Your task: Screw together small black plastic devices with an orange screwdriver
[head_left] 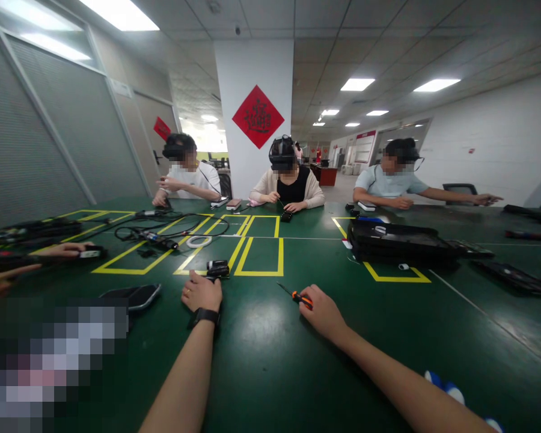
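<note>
My right hand [322, 310] rests low over the green table, its fingers closed round the orange-and-black handle of a screwdriver [303, 300]. The thin metal shaft points away to the left, its tip apart from anything else. My left hand [202, 293], with a dark watch [204, 317] on the wrist, lies on the table to the left. Its fingers are curled at a small black device [217, 268] with rounded parts. The hand partly hides the near side of this device.
Yellow tape outlines [259, 274] mark the green table [261, 361]. Black cables [162, 237] and a white cable coil [198, 242] lie left. A black case [397, 240] stands right. Co-workers sit opposite; another person's hands [67, 249] reach in from the left.
</note>
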Demonstrator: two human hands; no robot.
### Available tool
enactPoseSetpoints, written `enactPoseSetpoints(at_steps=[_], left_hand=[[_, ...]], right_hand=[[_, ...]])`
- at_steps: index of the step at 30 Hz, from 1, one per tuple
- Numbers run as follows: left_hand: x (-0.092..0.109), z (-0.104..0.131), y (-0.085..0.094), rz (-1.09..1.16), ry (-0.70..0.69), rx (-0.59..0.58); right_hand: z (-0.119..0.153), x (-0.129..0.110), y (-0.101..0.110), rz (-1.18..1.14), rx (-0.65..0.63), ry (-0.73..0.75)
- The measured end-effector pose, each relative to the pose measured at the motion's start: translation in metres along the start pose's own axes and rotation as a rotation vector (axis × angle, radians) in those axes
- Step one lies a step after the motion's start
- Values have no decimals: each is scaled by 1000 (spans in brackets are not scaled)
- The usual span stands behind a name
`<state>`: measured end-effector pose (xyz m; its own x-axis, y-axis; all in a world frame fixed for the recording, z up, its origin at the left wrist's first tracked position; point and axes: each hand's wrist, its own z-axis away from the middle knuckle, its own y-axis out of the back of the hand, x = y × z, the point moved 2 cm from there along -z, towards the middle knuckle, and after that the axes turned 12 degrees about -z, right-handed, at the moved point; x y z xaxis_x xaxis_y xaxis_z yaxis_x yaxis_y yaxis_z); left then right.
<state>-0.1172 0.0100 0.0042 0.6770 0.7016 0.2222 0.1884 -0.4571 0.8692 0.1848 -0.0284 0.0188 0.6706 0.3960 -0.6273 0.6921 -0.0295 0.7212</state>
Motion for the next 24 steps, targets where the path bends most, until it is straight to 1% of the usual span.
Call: enactPoseSetpoints(at_steps=[2, 4, 5, 8, 10, 12, 14, 16, 18, 20, 22, 24], left_hand=[[3, 1, 8, 43, 3, 19], [9, 3, 20, 119, -45, 42], [14, 5, 25, 174, -104, 53], [36, 18, 41, 364, -358, 103], [52, 30, 47, 474, -499, 91], [68, 44, 47, 580, -602, 8], [80, 59, 45, 675, -685, -150], [88, 74, 44, 757, -772, -319], [93, 89, 47, 821, -849, -454], [95, 102, 52, 865, -910, -563], [97, 113, 59, 908, -966, -634], [99, 121, 66, 953, -1044, -660]], right_hand=[[-3, 4, -1, -70, 23, -19], [-7, 8, -2, -156, 64, -37], [-9, 10, -2, -208, 96, -52], [-14, 18, -1, -390, 232, -123], [-16, 24, 0, -530, 300, -176], [-17, 29, 2, -693, 308, -223], [-17, 32, 4, -845, 275, -249], [-16, 33, 5, -926, 232, -252], [-15, 32, 5, -922, 214, -240], [-13, 31, 4, -858, 192, -217], [-13, 29, 3, -802, 141, -192], [-14, 27, 2, -821, 72, -190]])
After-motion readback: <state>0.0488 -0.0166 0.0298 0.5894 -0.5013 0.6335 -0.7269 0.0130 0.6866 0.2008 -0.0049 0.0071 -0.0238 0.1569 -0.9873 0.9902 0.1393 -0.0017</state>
